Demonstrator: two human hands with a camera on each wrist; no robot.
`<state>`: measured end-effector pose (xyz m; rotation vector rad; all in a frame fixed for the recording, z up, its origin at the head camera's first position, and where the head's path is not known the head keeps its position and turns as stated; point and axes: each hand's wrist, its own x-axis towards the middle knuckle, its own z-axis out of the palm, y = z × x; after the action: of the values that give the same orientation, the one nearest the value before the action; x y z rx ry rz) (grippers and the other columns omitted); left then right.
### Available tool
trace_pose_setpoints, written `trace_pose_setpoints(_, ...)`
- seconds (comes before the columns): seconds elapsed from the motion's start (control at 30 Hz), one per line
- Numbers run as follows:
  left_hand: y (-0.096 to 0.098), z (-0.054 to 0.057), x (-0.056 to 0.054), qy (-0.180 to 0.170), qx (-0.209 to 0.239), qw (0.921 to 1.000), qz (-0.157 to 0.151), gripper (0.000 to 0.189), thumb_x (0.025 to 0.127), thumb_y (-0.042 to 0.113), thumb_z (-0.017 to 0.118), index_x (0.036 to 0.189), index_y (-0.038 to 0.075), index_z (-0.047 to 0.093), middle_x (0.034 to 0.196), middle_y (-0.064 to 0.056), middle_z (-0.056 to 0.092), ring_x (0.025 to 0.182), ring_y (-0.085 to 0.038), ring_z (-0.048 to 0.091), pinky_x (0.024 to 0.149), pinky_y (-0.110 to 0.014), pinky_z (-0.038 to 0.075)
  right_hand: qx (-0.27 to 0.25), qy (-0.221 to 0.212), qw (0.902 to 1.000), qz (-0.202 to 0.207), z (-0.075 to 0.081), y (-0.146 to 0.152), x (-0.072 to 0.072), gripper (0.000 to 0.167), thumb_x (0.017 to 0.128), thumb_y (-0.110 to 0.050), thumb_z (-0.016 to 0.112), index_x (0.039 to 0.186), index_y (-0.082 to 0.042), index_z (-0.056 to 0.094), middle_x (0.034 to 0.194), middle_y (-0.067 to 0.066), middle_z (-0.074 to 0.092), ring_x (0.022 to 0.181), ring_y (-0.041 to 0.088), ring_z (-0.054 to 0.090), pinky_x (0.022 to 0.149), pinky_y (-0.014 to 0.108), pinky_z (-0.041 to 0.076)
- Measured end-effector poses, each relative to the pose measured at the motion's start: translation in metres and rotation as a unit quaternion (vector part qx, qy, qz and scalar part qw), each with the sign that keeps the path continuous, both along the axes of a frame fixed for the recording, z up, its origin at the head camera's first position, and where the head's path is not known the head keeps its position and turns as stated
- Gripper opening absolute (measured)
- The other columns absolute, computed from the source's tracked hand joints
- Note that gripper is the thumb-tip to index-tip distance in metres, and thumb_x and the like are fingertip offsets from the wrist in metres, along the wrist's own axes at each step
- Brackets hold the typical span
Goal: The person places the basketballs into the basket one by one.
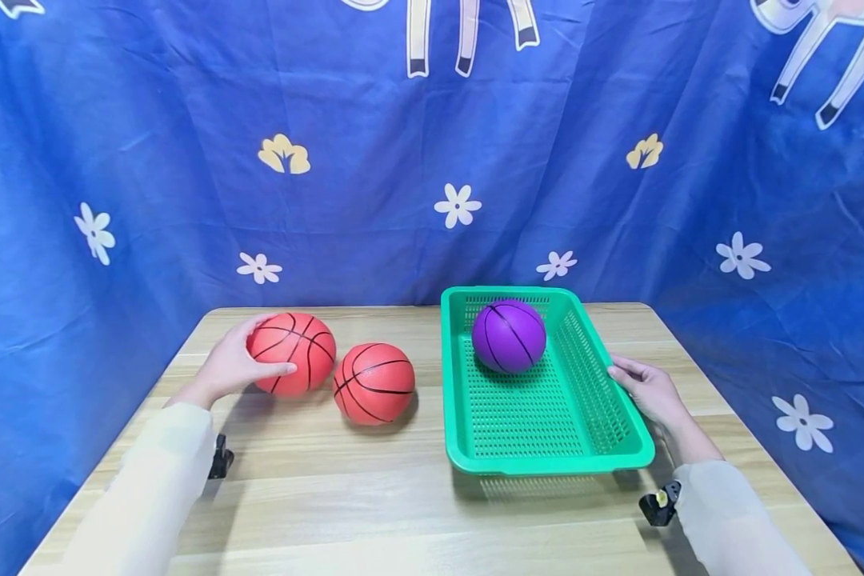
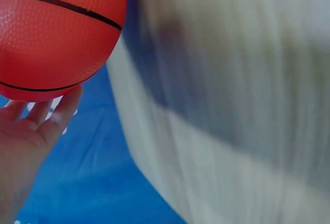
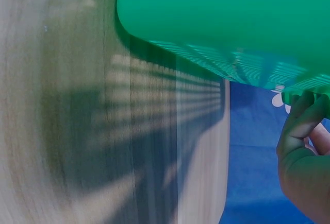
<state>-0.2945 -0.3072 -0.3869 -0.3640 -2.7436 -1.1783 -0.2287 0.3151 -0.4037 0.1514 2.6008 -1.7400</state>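
My left hand (image 1: 234,360) holds a red toy basketball (image 1: 298,356) with black lines, thumb across its near side and fingers at its far left. The left wrist view shows the fingers (image 2: 62,112) against the ball's surface. Just right of it, a second red basketball (image 1: 376,384) rests on the table. My right hand (image 1: 651,392) grips the right rim of a green plastic basket (image 1: 540,464) with perforated sides. A purple ball (image 1: 510,336) with black lines lies inside, toward the far end. In the right wrist view, curled fingers (image 3: 304,113) are at the basket's edge.
The light wooden table (image 1: 317,512) ends at a blue curtain (image 1: 374,208) printed with white flowers and animal figures, which also hangs along both sides. A black wrist mount (image 1: 658,506) sits below the right hand, another (image 1: 220,458) below the left.
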Motion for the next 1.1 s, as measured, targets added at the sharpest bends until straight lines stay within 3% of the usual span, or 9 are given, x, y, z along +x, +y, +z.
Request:
trace_pose_setpoints(0.3, 0.0, 0.04, -0.007, 0.021, -0.021, 0.9995, 0.01, 0.095, 0.07, 0.036, 0.085, 0.146, 0.012, 0.034, 0.132, -0.027, 0.046, 0.112, -0.046, 0.048, 0.085, -0.066, 0.042, 0.007, 0.0, 1.0, 0.005, 0.001, 0.0, 0.0, 0.062, 0.096, -0.04, 0.055, 0.142, 0.001, 0.041, 0.139, 0.026, 0.043, 0.085, 0.0, 0.061, 0.074, 0.024, 0.053)
trace_pose_setpoints(0.5, 0.016, 0.067, -0.016, 0.019, -0.004, 0.9998, 0.007, 0.094, 0.068, 0.034, 0.087, 0.146, 0.018, 0.036, 0.148, -0.018, 0.032, 0.127, -0.042, 0.038, 0.09, -0.066, 0.039, 0.005, 0.001, 1.0, 0.005, 0.001, 0.0, 0.0, 0.062, 0.096, -0.039, 0.055, 0.141, 0.001, 0.042, 0.138, 0.027, 0.043, 0.084, 0.0, 0.061, 0.073, 0.025, 0.053)
trace_pose_setpoints(0.6, 0.028, 0.077, -0.02, 0.019, 0.008, 0.9998, -0.007, 0.091, 0.069, 0.032, 0.087, 0.144, 0.019, 0.038, 0.146, -0.018, 0.035, 0.128, -0.04, 0.036, 0.091, -0.065, 0.039, 0.012, 0.001, 0.9999, 0.003, 0.0, 0.0, 0.0, 0.062, 0.096, -0.04, 0.055, 0.141, 0.001, 0.042, 0.137, 0.027, 0.044, 0.084, 0.0, 0.061, 0.073, 0.024, 0.053)
trace_pose_setpoints(0.77, 0.056, 0.089, -0.025, 0.015, 0.028, 0.9984, -0.047, 0.086, 0.07, 0.028, 0.086, 0.142, 0.021, 0.041, 0.132, -0.018, 0.048, 0.118, -0.036, 0.046, 0.09, -0.06, 0.043, 0.004, 0.001, 1.0, 0.002, 0.0, 0.0, 0.0, 0.062, 0.096, -0.039, 0.055, 0.141, 0.001, 0.041, 0.138, 0.027, 0.044, 0.084, 0.0, 0.061, 0.073, 0.024, 0.053)
trace_pose_setpoints(1.1, 0.121, 0.107, -0.029, -0.009, 0.064, 0.9897, -0.127, 0.08, 0.07, 0.022, 0.085, 0.138, 0.023, 0.044, 0.127, -0.012, 0.051, 0.113, -0.03, 0.051, 0.087, -0.049, 0.049, -0.014, 0.003, 0.9999, 0.002, -0.001, 0.0, -0.001, 0.061, 0.096, -0.037, 0.055, 0.141, 0.001, 0.041, 0.136, 0.027, 0.046, 0.084, 0.003, 0.062, 0.073, 0.026, 0.054)
